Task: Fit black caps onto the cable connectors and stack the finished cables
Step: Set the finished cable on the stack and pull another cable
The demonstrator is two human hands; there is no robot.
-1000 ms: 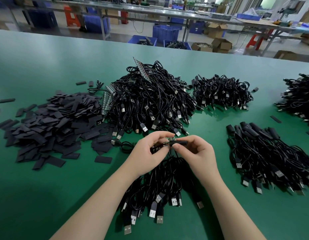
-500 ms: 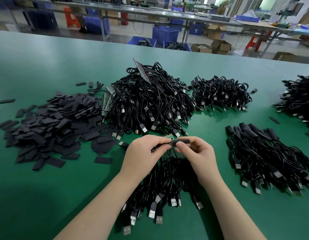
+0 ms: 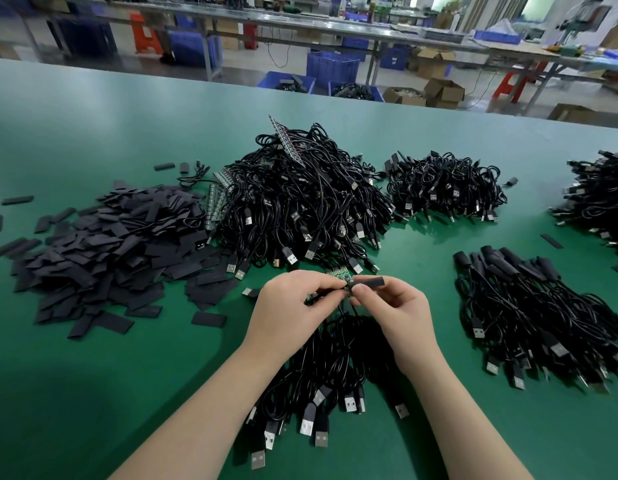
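Black cap (image 3: 368,283) is pinched by the right hand (image 3: 395,311), touching the small green board (image 3: 338,277) that the left hand (image 3: 293,306) grips. Both hands are above the cable bundle (image 3: 331,368) on the bench (image 3: 93,393).

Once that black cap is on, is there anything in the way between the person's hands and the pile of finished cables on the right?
Nothing visible blocks it. The right hand pinches the black cap, the left hand holds the small green board end. Between them and the capped cable pile to the right lies only bare green table.
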